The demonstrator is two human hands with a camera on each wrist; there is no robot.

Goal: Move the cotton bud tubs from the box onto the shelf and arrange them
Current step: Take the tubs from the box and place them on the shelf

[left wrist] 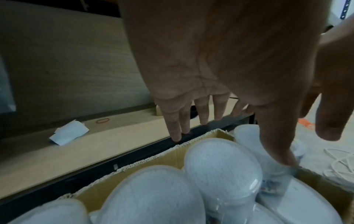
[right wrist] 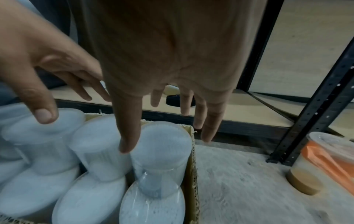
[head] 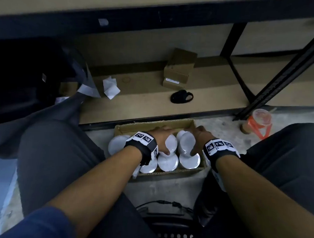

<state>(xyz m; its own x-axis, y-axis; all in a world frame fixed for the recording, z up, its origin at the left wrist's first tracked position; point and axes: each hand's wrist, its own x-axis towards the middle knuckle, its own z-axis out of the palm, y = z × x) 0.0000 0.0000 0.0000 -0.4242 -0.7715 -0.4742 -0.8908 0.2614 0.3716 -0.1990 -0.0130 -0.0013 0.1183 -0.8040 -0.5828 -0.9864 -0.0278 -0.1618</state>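
Note:
A brown cardboard box (head: 152,126) on the floor holds several clear tubs packed with white cotton buds. Both hands reach into it from above with straight, spread fingers. My left hand (head: 162,139) hovers over a raised tub (head: 171,143), index fingertip (left wrist: 285,160) touching a neighbouring tub (left wrist: 275,171). The tub below the left palm (left wrist: 222,163) stands higher than its neighbours. My right hand (head: 198,140) spreads over another raised tub (head: 187,143); its index fingertip (right wrist: 126,147) rests between two tubs, beside the corner tub (right wrist: 162,151). The wooden bottom shelf (head: 144,104) lies just beyond the box.
On the shelf sit small cardboard boxes (head: 179,69), a black strap-like object (head: 181,96) and crumpled paper (head: 110,87). A black rack upright (head: 280,75) slants at the right, with a drink cup in an orange bag (head: 258,121) at its foot. My knees flank the box.

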